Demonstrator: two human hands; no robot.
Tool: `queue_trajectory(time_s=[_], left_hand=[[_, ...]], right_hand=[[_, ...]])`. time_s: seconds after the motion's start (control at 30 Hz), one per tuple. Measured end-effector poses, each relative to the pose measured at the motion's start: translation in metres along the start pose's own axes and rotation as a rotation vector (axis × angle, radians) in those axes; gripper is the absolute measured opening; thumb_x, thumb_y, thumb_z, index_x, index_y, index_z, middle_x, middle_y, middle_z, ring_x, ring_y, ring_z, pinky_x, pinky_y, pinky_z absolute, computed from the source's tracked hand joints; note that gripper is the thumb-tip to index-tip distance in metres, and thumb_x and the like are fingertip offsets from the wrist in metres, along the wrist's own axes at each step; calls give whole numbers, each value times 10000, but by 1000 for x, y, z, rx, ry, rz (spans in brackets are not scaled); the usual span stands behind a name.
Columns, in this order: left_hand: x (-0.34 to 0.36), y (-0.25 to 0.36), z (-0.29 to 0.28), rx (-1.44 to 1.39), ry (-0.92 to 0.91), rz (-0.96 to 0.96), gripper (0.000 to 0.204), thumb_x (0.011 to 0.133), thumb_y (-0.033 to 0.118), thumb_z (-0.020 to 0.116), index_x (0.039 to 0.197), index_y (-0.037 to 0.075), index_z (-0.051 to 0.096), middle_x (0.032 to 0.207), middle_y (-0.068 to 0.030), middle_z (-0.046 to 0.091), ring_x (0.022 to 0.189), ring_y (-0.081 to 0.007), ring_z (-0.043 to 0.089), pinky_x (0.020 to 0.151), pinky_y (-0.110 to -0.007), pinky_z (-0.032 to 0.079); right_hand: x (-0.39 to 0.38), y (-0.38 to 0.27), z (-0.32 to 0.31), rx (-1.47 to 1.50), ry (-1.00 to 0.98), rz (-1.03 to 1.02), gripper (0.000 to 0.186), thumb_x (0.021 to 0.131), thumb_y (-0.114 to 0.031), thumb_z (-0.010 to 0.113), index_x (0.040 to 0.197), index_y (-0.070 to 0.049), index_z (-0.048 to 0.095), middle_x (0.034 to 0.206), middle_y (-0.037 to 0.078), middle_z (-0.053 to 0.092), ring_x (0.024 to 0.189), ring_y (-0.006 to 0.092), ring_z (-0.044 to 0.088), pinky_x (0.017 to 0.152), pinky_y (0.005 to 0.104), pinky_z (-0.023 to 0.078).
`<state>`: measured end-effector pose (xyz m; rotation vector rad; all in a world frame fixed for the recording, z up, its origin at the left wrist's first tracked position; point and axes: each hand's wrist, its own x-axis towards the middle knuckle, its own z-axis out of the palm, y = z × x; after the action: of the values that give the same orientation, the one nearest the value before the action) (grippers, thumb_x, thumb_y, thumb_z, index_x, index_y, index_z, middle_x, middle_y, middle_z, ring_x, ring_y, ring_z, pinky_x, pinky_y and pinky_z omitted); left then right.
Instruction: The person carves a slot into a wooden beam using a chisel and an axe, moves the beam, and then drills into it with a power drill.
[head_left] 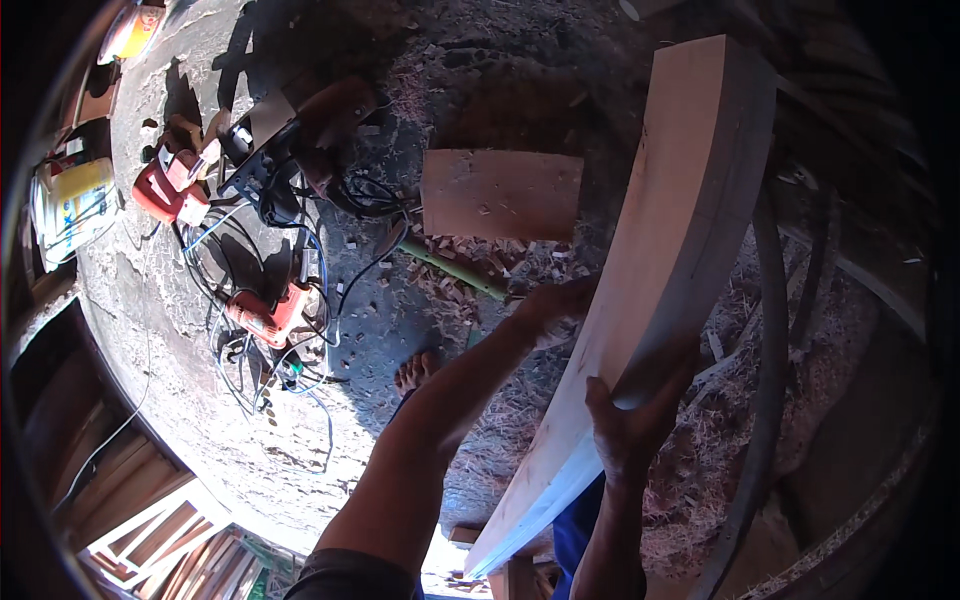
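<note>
A long, thick beam of pale planed wood [655, 210] slants from the upper right down to the lower middle, its square end [690, 55] at the top. At its left edge, my left hand [555, 308] is closed on it, the fingertips partly hidden by the beam. Lower down, my right hand [640, 410] grips the beam from the right, thumb on the near face and fingers around the shaded side. Left of the beam, a rectangular wood block [502, 193] lies among chips, and a tool with a green handle [455, 270] lies just below it.
An orange-red power drill [268, 312], another red tool [172, 192] and tangled cables [240, 365] lie at left. A yellow-and-white bucket [82, 205] stands at the far left. Shavings [690, 500] litter the ground; a dark curved strip [768, 350] runs along the right. Frames and strips of wood [165, 540] are at lower left.
</note>
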<state>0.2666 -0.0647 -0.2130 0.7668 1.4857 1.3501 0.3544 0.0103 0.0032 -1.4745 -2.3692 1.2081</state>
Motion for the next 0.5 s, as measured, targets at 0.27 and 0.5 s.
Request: queue_trajectory(time_s=[0.27,0.5], left_hand=[[-13,36,-141,1123,370,3,1091,644,189,866,1576,216,300,1606,-167,249,1480,-436,226,1126,-658,278],[55,58,-201,1251,248,-27,1164,550,210,916,1540,182,304,1506,-182,309,1428,-442,267,1090,-708,246]], right_hand=[[-8,-14,38,-145,-47,-2,1073,701,-273,763,1566,-8,186,1500,281,404,1365,429,465,1130,476,399],[-6,-12,70,-312,-65,-116,1056,723,-319,769,1545,33,208,1493,306,402,1352,452,469,1110,496,415]])
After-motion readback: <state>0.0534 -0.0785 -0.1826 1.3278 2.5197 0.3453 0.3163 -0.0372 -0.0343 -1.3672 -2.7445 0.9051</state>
